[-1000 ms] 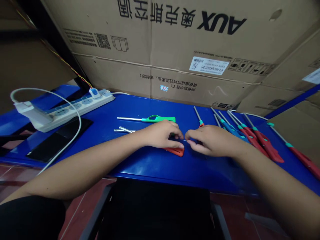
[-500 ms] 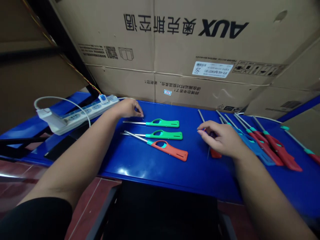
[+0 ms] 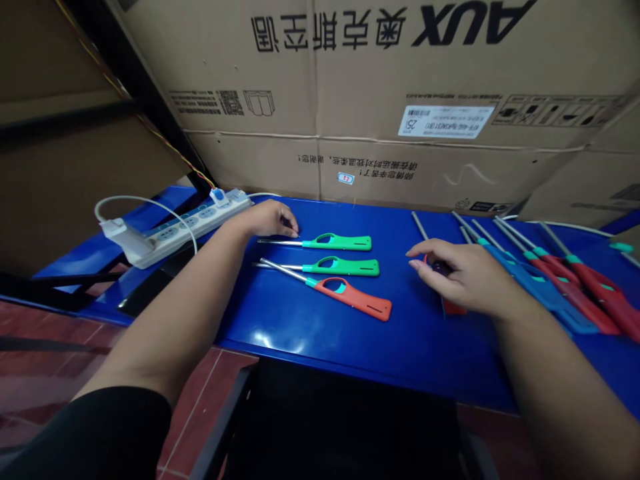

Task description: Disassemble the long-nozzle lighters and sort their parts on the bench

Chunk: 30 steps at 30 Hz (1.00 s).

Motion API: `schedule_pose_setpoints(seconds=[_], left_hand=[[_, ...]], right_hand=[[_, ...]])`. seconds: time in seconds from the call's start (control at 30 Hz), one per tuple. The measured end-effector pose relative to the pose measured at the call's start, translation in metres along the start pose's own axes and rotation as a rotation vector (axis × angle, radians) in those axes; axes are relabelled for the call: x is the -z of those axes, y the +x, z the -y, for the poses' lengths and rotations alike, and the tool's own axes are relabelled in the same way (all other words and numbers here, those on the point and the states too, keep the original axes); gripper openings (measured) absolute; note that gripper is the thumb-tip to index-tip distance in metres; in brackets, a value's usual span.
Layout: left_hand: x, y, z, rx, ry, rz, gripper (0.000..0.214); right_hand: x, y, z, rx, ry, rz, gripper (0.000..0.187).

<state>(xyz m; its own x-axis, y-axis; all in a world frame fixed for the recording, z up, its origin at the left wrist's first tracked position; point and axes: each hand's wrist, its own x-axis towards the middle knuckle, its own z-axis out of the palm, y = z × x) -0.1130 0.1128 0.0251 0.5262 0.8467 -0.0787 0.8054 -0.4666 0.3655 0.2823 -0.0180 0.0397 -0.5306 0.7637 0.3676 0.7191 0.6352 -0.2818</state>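
Note:
Three long-nosed utility lighters lie side by side on the blue table (image 3: 320, 340): a green one (image 3: 345, 243), a second green one (image 3: 347, 267) and an orange-red one with a teal collar (image 3: 355, 300). My left hand (image 3: 273, 220) rests by the metal nozzle tip of the upper green lighter and holds nothing. My right hand (image 3: 457, 273) lies over a red lighter (image 3: 454, 307), hiding most of it. Its metal nozzle (image 3: 420, 226) shows beyond my fingers. I cannot tell whether my fingers grip it.
Blue and red lighters (image 3: 560, 287) lie in a slanted row at the right. A white power strip (image 3: 200, 223) with a cable sits at the left, beside a dark flat slab (image 3: 145, 297). Cardboard boxes stand along the table's back edge, and a black seat lies below the front edge.
My hands have parted from the middle of the table, the left going far left and the right going right. The orange-red lighter now lies uncovered, next to the green lighters.

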Motion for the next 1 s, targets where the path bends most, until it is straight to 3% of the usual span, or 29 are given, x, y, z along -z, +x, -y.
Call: schedule_pose_setpoints(seconds=[0.3,0.63,0.73,0.83,0.93,1.0], left_hand=[[-0.005,0.004,-0.01,0.027,0.005,0.009,0.025],[-0.001,0.002,-0.006,0.07,0.0,-0.025,0.025],[-0.006,0.004,-0.028,-0.014,-0.045,-0.14,0.03],[-0.025,0.016,-0.069,-0.108,-0.191,-0.303,0.038],[-0.05,0.032,-0.109,-0.136,-0.207,-0.246,0.049],[-0.063,0.039,-0.124,-0.105,-0.156,-0.173,0.045]], right_hand=[[-0.002,0.001,0.0,0.042,-0.018,0.048,0.023],[-0.002,0.0,-0.001,0.03,0.004,-0.045,0.017],[0.005,0.006,0.001,-0.026,0.021,-0.221,0.015],[0.019,0.025,0.009,-0.039,0.06,-0.366,0.032],[0.025,0.057,0.015,0.042,0.002,-0.367,0.038],[0.019,0.077,0.015,0.062,-0.068,-0.396,0.041]])
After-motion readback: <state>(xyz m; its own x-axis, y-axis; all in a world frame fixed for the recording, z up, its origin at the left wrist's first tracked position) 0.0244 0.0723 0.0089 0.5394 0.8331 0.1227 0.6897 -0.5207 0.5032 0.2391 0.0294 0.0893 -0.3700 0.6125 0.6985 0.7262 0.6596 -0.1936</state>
